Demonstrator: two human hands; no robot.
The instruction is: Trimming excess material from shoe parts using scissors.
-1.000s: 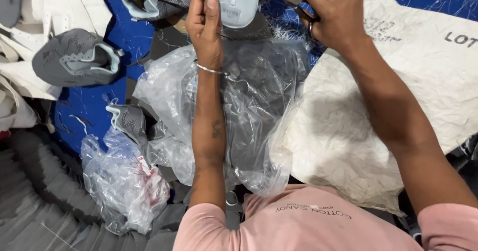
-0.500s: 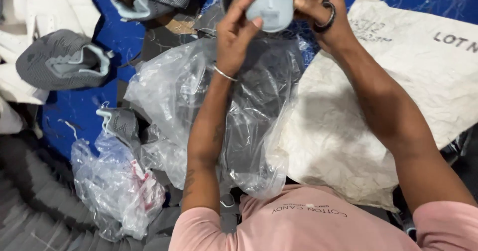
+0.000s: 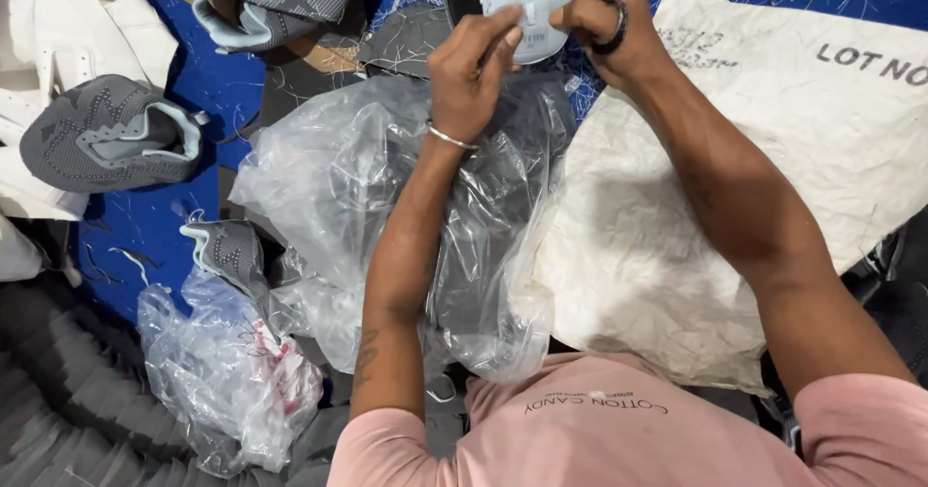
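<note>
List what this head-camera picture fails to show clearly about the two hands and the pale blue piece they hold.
- Pale blue shoe piece: head view, its top is cut off by the upper edge; fingers cover its lower part.
- Scissors in the right hand: only a black ring handle shows; blades are out of frame.
- Left hand: seen from the back, so its grip is hidden.
- Clear plastic bag: contents blurred by glare and creases.

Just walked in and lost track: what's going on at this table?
A person holds a pale blue shoe piece up in both hands. The left hand pinches its lower edge; the right hand grips its side with black scissors looped on the fingers. Clear plastic bags and grey knit shoe uppers lie around.
</note>
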